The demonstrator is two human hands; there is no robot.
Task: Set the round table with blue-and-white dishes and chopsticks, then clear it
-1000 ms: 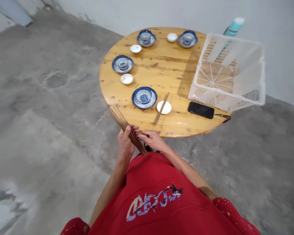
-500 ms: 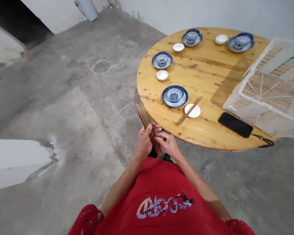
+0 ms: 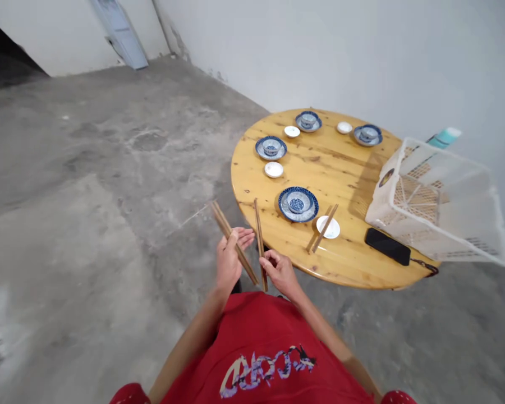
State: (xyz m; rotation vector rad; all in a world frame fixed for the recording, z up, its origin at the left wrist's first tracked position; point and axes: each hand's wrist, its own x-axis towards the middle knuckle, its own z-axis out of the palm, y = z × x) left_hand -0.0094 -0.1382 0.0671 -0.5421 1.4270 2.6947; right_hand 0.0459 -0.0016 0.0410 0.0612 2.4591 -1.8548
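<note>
A bundle of wooden chopsticks (image 3: 223,220) lies across my left hand (image 3: 231,258), pinned by the thumb while the other fingers stretch out. Between thumb and fingers, my right hand (image 3: 280,272) pinches a thinner set of chopsticks (image 3: 258,227), apart from the bundle; it looks like a pair. Both hands are just off the near left edge of the round wooden table (image 3: 244,185). Closest to them on the table is a blue-rimmed plate (image 3: 283,210) with a patterned bowl (image 3: 298,202) on it. Other chopsticks (image 3: 327,224) rest across a small white dish (image 3: 333,230).
Farther back are more blue-rimmed plates with bowls (image 3: 271,147) and small white dishes (image 3: 274,169). A white plastic crate (image 3: 379,207) stands on the right side, with a black phone (image 3: 387,247) before it. Behind the crate a turquoise object (image 3: 441,138) shows.
My right hand has drawn some chopsticks out of the bundle, and the two hands have moved apart. The view has tilted up, so the table appears lower.
</note>
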